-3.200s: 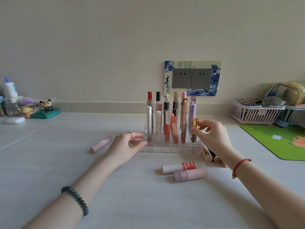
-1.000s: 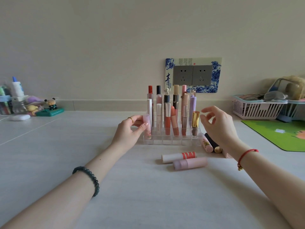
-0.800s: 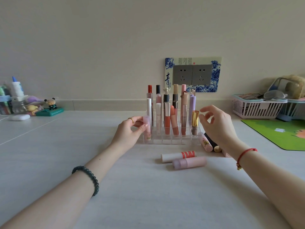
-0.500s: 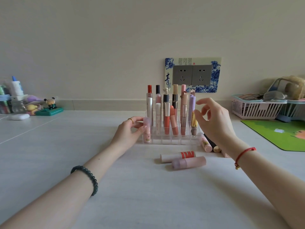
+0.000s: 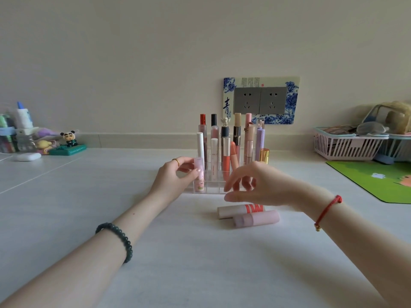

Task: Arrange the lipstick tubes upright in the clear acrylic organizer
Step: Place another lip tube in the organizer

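Though most tubes point(image 5: 226, 152) stand in the organizer point(image 5: 212, 188), our left hand point(image 5: 172, 180) grips a pink tube point(image 5: 198, 174) there; our open right hand point(image 5: 258, 185) hovers above two loose tubes point(image 5: 255, 218).

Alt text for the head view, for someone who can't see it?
The left hand holds a pale pink tube upright in the clear organizer's front-left slot. The empty right hand hovers above a white tube and a mauve tube lying on the table.

The pink tube point(image 5: 198, 174) off the table point(image 5: 178, 252), upright in the organizer point(image 5: 211, 190), right hand point(image 5: 262, 187) shifted left before it
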